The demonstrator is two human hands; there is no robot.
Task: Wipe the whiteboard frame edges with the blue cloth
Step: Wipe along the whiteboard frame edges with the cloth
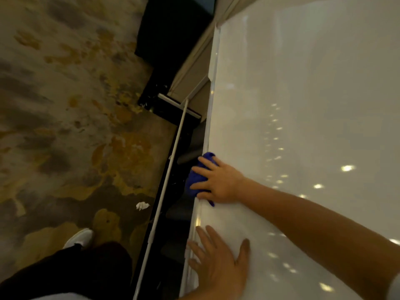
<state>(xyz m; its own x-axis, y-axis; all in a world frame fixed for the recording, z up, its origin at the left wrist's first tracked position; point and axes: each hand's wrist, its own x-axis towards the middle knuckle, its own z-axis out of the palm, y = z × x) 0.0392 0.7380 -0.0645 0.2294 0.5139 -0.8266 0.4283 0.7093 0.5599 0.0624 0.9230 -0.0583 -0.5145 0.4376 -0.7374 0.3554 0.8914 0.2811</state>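
The white whiteboard [303,105] fills the right side of the head view, and its pale frame edge [213,83] runs down its left side. My right hand [218,180] presses the blue cloth [194,182] against that edge about halfway down, fingers spread over the cloth. The cloth wraps round the frame and is partly hidden under my fingers. Lower down, my left hand [218,263] lies flat and open on the board surface, with its fingertips touching the frame edge.
A white stand bar [171,167] runs parallel to the frame, left of it. Dark furniture [171,40] stands beyond. A patterned carpet [65,105] covers the floor, with a scrap of white paper [142,205] on it. My leg and white shoe [81,237] are at the bottom left.
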